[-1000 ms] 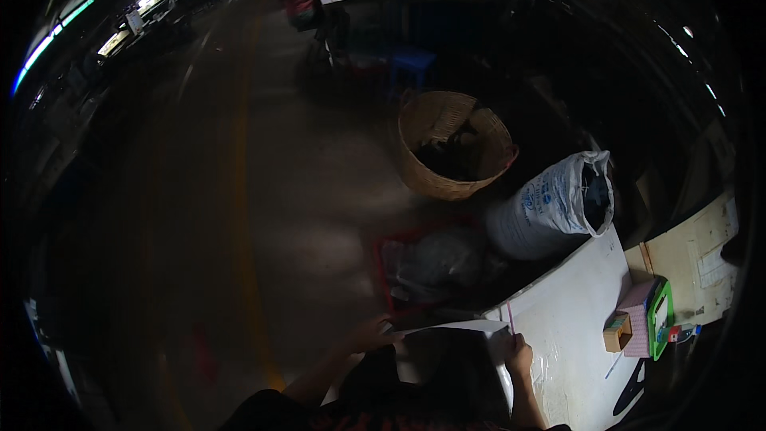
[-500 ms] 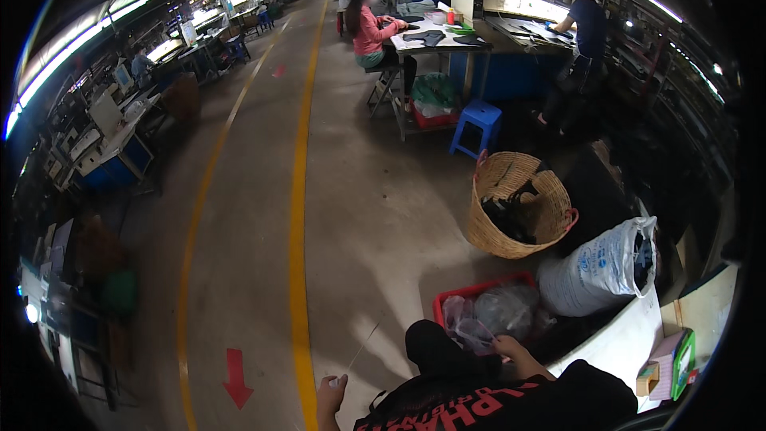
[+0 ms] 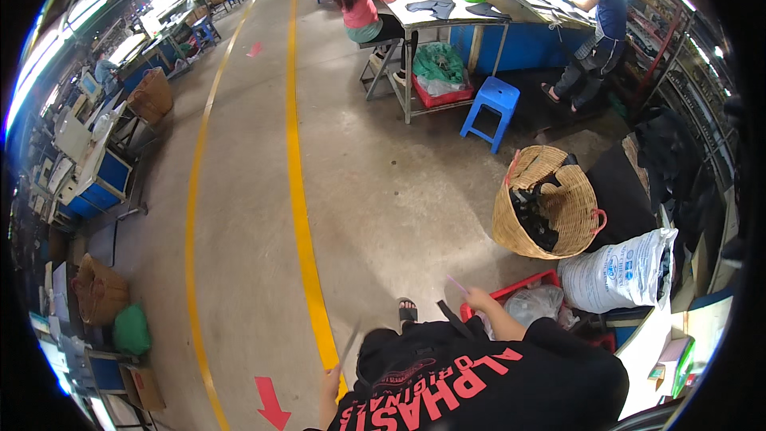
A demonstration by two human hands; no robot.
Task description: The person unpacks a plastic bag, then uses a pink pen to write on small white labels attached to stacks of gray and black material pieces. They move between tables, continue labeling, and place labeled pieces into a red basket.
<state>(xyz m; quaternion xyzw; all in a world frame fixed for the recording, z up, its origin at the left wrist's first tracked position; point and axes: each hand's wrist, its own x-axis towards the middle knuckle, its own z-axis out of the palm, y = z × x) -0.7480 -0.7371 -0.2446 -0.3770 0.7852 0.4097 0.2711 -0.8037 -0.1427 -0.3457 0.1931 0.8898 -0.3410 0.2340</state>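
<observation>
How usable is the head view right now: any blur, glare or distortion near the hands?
Head view: evenly lit, floor sharp; fisheye bends the yellow floor line and blackens the rim; lamp glare washes the upper-left edge; the left hand and its dark strip are motion-smeared at the lower edge; the right hand with its pink strip is crisper.

I see a concrete floor point(image 3: 383, 191) with two yellow lines point(image 3: 297, 183) running far to near and a red arrow point(image 3: 271, 404) near me. On it, right: a woven basket point(image 3: 549, 206), white sack point(image 3: 618, 275), red crate point(image 3: 523, 287); farther, a blue stool point(image 3: 489, 108).
</observation>
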